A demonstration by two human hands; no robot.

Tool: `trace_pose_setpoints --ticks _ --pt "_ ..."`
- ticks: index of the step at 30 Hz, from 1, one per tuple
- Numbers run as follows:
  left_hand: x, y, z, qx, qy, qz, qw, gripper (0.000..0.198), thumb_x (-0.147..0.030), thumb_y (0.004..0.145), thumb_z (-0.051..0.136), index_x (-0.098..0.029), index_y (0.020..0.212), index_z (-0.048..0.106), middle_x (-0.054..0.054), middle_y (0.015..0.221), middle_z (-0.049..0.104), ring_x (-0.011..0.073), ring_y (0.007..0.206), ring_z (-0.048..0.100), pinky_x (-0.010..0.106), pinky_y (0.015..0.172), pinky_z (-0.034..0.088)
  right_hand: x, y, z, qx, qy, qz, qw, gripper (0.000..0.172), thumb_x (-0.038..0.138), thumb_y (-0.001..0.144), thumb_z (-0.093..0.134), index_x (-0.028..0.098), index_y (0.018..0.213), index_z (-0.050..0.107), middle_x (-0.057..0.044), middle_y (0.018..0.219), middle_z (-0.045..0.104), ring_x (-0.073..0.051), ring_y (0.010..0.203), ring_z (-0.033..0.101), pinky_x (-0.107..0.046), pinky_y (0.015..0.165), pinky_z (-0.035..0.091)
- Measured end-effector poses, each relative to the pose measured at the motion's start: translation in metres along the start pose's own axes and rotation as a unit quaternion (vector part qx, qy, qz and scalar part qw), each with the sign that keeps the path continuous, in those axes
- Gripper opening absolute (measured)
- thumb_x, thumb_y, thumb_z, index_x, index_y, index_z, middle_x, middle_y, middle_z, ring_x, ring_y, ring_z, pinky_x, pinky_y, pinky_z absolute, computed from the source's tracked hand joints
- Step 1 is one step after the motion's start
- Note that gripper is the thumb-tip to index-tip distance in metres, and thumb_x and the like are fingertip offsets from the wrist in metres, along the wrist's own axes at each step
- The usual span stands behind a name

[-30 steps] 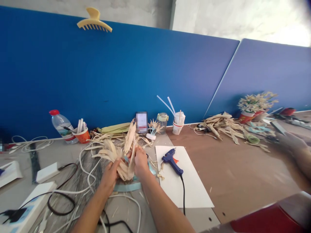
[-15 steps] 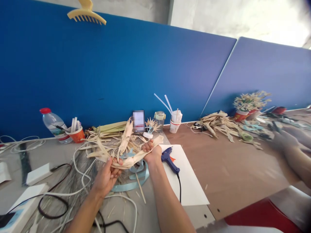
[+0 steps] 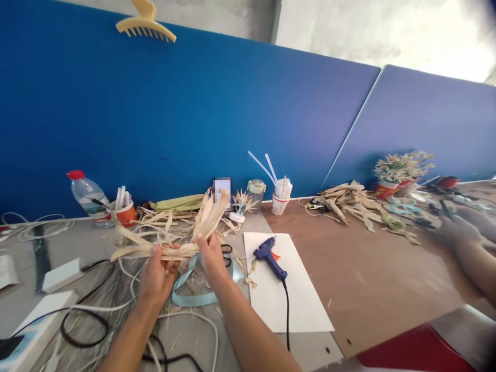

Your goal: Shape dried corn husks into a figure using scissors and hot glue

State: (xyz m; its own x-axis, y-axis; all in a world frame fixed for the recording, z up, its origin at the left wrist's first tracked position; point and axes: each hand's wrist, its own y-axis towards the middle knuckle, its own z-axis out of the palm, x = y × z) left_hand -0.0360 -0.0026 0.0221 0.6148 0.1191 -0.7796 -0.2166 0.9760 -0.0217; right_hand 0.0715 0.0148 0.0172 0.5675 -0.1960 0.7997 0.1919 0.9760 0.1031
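My left hand (image 3: 158, 268) is closed around a bundle of pale dried corn husks (image 3: 176, 251), its thumb on top. Loose husk ends spread out to the left of it. The right hand (image 3: 211, 257) grips the other end of the same bundle, where wide husk leaves stick up in front of the phone (image 3: 222, 188). Below the hands lies a loop of light blue ribbon (image 3: 194, 298). Black scissor handles (image 3: 227, 254) show just right of my right hand. A dark blue glue gun (image 3: 271, 257) rests on a white paper sheet (image 3: 306, 305).
Behind the hands are a husk flower (image 3: 242, 201), a lidded jar (image 3: 256, 194) and a paper cup (image 3: 279, 204) with sticks. At left stand a water bottle (image 3: 91, 199) and a power strip (image 3: 36, 325) among cables. A co-worker's hands (image 3: 459, 230) work at right, near a husk pile (image 3: 349, 201).
Both hands have moved left, the right one further. The right-hand end of the husks now points upward instead of out to the right. Scissor handles have come into sight.
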Motion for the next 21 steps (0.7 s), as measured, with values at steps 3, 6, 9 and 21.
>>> trace_pose_setpoints --ticks 3,6,9,21 --pt "0.002 -0.004 0.003 0.031 0.026 0.011 0.999 0.025 -0.038 0.076 0.06 -0.015 0.068 0.063 -0.007 0.034 0.036 0.0068 0.036 0.032 0.02 0.049 0.044 -0.016 -0.004 0.004 -0.055 -0.026 0.093 0.994 0.015 0.032 0.071 0.06 0.017 0.07 0.059 0.002 0.059 0.061 -0.015 0.06 0.058 -0.024 0.058 0.047" --pt "0.004 -0.006 0.002 0.063 0.029 0.001 0.998 0.028 -0.039 0.078 0.058 -0.013 0.069 0.063 -0.007 0.034 0.035 0.0064 0.036 0.03 0.019 0.044 0.04 -0.024 -0.002 0.001 -0.078 0.045 0.185 0.979 0.014 0.028 0.078 0.051 0.018 0.07 0.058 0.002 0.055 0.059 -0.014 0.052 0.058 -0.024 0.049 0.047" --pt "0.004 -0.006 0.002 0.035 -0.004 -0.035 0.999 0.024 -0.037 0.077 0.061 -0.014 0.07 0.061 -0.005 0.045 0.05 0.0043 0.036 0.03 0.017 0.041 0.038 -0.022 0.002 -0.001 -0.084 0.104 0.238 0.962 0.012 0.026 0.082 0.049 0.018 0.077 0.056 0.001 0.057 0.061 -0.014 0.051 0.059 -0.026 0.049 0.049" --pt "0.007 -0.01 0.006 0.079 -0.042 -0.087 0.992 0.033 -0.042 0.064 0.073 -0.013 0.069 0.057 -0.01 0.043 0.04 0.0014 0.036 0.019 0.016 0.036 0.029 -0.009 0.016 -0.009 -0.089 0.177 0.287 0.937 0.013 0.024 0.084 0.048 0.016 0.077 0.055 0.001 0.055 0.058 -0.012 0.047 0.054 -0.022 0.044 0.044"
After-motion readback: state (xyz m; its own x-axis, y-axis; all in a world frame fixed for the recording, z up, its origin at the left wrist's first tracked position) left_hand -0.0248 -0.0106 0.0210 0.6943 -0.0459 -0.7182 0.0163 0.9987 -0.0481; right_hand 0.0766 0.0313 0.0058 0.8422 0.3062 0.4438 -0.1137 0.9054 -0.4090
